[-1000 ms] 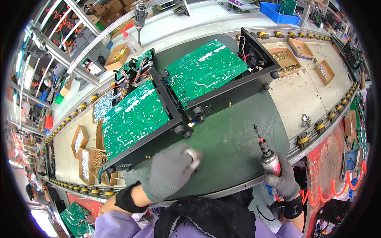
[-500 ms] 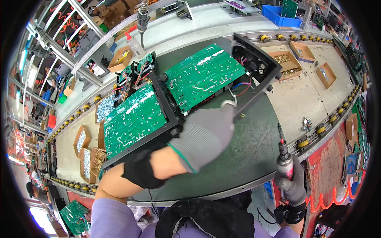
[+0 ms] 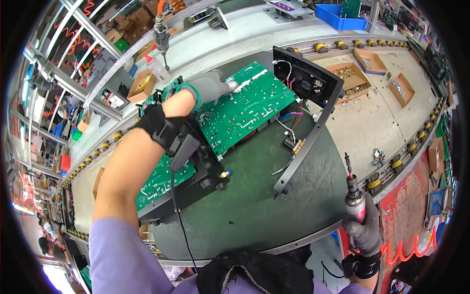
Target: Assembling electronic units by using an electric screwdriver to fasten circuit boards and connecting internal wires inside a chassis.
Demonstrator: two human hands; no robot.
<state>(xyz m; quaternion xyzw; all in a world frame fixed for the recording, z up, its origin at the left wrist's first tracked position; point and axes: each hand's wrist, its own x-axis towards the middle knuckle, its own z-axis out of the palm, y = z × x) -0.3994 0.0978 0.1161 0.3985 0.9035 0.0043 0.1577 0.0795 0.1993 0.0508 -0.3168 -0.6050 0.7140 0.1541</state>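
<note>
My left hand [image 3: 211,86], in a grey glove, reaches over the far left edge of a green circuit board [image 3: 249,105]. Its thumb lies on the board's face and its fingers bend over the far edge, partly hidden. A black metal panel with a fan [image 3: 308,81] and loose wires stands open at the board's right. A second green board in a black frame [image 3: 164,183] lies at the left, largely behind my forearm. At the lower right, my right hand [image 3: 364,230], also gloved, is closed round a power screwdriver [image 3: 355,203] with its bit pointing up.
The dark green work mat [image 3: 254,201] lies beneath the units. Cardboard trays of screws [image 3: 352,81] stand at the right, beside a roller track [image 3: 374,182]. Another screwdriver [image 3: 161,36] hangs at the back left near a white bottle [image 3: 155,68]. A black cable [image 3: 180,215] trails from my left wrist.
My left hand has left the front side of the unit for the board's far left edge. The panel has swung wider from the board, which sits slightly nearer. The right hand keeps the screwdriver.
</note>
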